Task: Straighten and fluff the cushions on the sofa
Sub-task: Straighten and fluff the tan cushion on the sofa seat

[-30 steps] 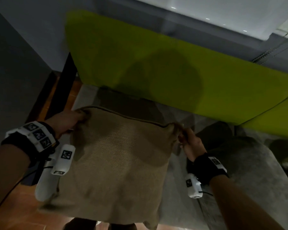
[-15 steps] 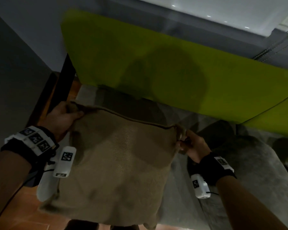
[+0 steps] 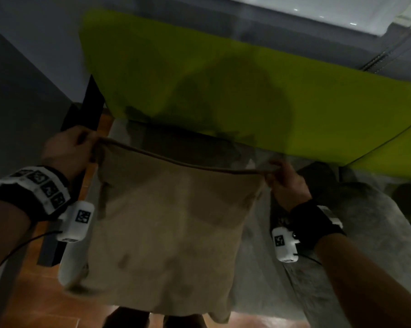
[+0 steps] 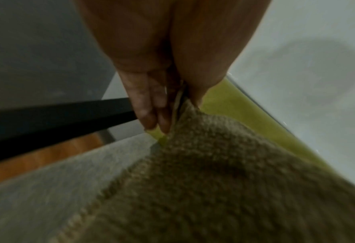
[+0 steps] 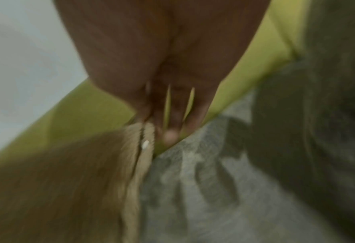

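From the head view, the tan cushion [image 3: 166, 233] hangs in front of the person, lifted clear of the grey seat [image 3: 365, 233] and held before the green backrest [image 3: 247, 91]. The left hand [image 3: 67, 150] pinches its upper left corner, the right hand [image 3: 286, 183] the upper right, and the piped top edge sags a little between them. The cover looks flat and limp, so I judge the step to be shaking the filling loose. To do it well, the two corners should be kept level and pulled apart just enough to take out the sag, then snapped down briskly so the stuffing spreads evenly rather than slumping to the bottom. The hanging lower edge is near the floor [image 3: 34, 304] and should be kept off it.

The left wrist view shows fingers [image 4: 149, 102] and thumb closed on the woven corner [image 4: 184, 115], with only a small tuck of fabric between them. A black bar [image 4: 58, 123] runs just behind. A deeper hold, gathering more cloth, would probably stop the corner slipping during a hard shake.

The right wrist view is blurred, yet the fingers [image 5: 172, 118] clearly clamp the corner by the seam [image 5: 145, 144], where something small and pale, perhaps a zip pull, shows. Pulling beside the seam rather than on it should spare any closure there.
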